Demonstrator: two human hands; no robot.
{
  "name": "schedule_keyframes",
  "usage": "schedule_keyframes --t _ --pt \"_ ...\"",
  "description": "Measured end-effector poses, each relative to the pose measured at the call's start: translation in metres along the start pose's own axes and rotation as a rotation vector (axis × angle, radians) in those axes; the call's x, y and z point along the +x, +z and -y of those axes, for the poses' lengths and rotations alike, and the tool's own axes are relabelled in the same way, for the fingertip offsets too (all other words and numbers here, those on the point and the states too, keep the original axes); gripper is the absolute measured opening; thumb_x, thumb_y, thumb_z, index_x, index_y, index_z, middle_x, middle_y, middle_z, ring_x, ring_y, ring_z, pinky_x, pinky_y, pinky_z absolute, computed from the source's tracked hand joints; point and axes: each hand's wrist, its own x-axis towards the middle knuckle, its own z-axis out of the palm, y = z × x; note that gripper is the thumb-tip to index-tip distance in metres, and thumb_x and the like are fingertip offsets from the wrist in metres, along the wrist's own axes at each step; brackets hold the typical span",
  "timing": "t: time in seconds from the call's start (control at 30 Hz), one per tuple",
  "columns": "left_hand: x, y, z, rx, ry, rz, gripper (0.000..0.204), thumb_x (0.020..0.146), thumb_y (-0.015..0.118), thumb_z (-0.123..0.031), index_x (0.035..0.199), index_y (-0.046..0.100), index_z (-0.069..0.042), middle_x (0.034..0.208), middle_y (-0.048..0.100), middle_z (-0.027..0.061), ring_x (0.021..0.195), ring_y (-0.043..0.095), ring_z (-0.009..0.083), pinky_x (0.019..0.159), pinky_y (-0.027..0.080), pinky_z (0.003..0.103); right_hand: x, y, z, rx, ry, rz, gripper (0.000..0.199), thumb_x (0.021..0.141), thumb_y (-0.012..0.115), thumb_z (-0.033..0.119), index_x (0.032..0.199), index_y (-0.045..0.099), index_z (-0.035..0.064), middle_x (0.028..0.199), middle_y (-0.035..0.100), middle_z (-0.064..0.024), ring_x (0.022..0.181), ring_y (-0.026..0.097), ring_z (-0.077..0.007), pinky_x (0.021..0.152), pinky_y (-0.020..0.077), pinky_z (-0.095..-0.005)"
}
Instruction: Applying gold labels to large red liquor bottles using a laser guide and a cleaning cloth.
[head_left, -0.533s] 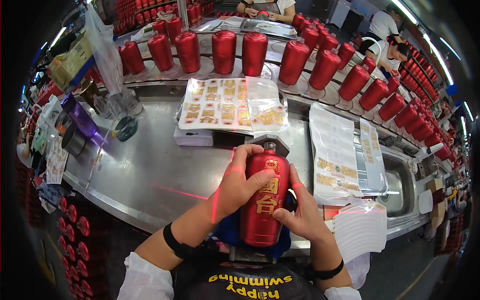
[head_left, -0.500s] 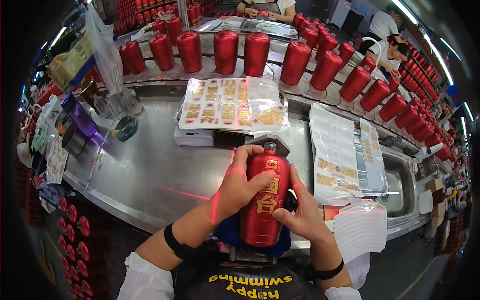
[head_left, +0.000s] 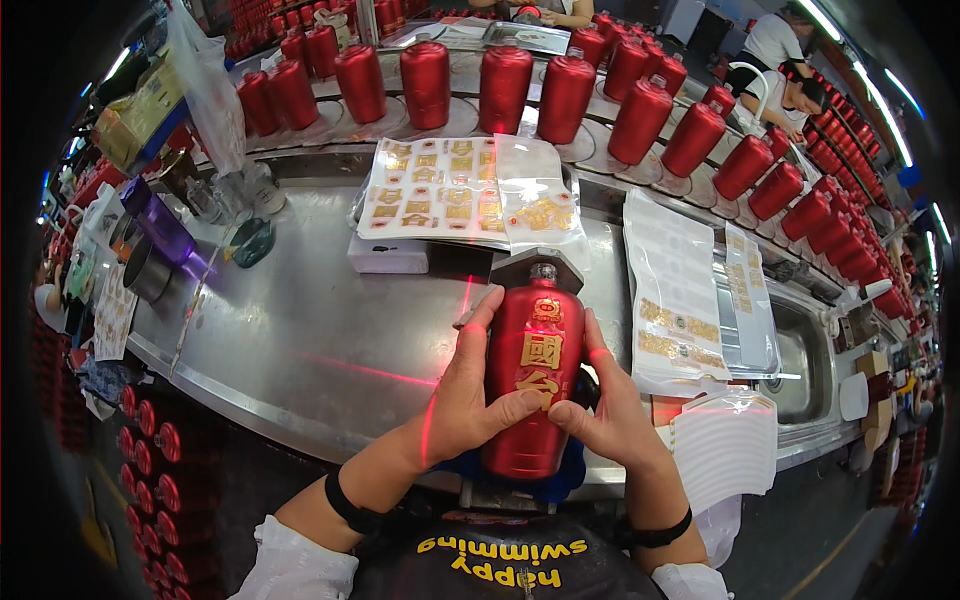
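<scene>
A red metallic bottle (head_left: 520, 450) with raised gold lettering and a round gold emblem near its neck lies tilted in front of me, neck pointing away. My left hand (head_left: 465, 390) grips its left side, fingers stretched along the edge and thumb on the lower gold character. My right hand (head_left: 618, 415) clasps the right side, its thumb tip almost meeting the left one. Under the bottle shows a blue cloth (head_left: 568, 474), and a dark angular plate (head_left: 508, 272) is behind its neck. Part of the lowest lettering is hidden by my thumbs.
Beyond the bottle lies a sheet of gold stickers (head_left: 430, 190). More sticker sheets (head_left: 670, 290) lie right, beside a sink (head_left: 800, 365). Red bottles (head_left: 505, 90) line a curved conveyor. At left stand a purple bottle (head_left: 165, 225) and a metal pot (head_left: 148, 272). Other people work behind.
My left thumb has slid down the bottle, uncovering the emblem and upper lettering. My right thumb has shifted slightly upward. The conveyor's bottles have moved left.
</scene>
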Motion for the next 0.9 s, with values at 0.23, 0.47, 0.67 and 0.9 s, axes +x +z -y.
schedule_keyframes --t 0.23,0.47,0.67,0.9 --pt "-0.003 -0.002 0.007 -0.149 0.003 0.027 0.099 0.088 0.068 -0.038 0.151 0.003 0.003 0.152 0.019 0.0224 0.142 0.022 0.0283 0.116 0.020 0.039 0.001 0.000 0.001 0.076 -0.022 -0.001 0.102 0.086 0.069 0.049 0.147 0.015 -0.0135 0.147 0.033 -0.0311 0.139 0.035 -0.0351 0.112 0.0294 -0.0389" --pt "-0.006 -0.001 0.011 -0.223 -0.002 0.022 0.093 0.091 0.065 -0.035 0.151 0.005 0.003 0.154 0.016 0.0207 0.144 0.018 0.0269 0.117 0.017 0.038 0.000 0.002 0.001 0.091 0.000 -0.016 0.103 0.087 0.065 0.053 0.146 0.016 -0.0156 0.148 0.031 -0.0330 0.140 0.033 -0.0351 0.113 0.0285 -0.0387" --pt "-0.005 0.001 0.015 -0.140 0.025 0.015 0.093 0.091 0.066 -0.035 0.151 0.006 0.003 0.154 0.017 0.0209 0.144 0.018 0.0281 0.117 0.017 0.039 0.001 0.004 0.001 0.094 0.022 -0.035 0.111 0.081 0.070 0.057 0.145 0.017 -0.0166 0.147 0.031 -0.0340 0.140 0.033 -0.0349 0.112 0.0292 -0.0392" --pt "-0.025 -0.007 -0.012 0.543 0.517 -0.009 0.069 0.091 0.061 -0.046 0.139 0.043 0.000 0.148 0.033 0.0213 0.139 0.028 0.0326 0.116 0.017 0.046 -0.004 0.003 0.002 0.108 0.023 -0.021 0.110 0.080 0.073 0.054 0.147 0.016 -0.0123 0.147 0.034 -0.0312 0.138 0.036 -0.0338 0.111 0.0307 -0.0385"
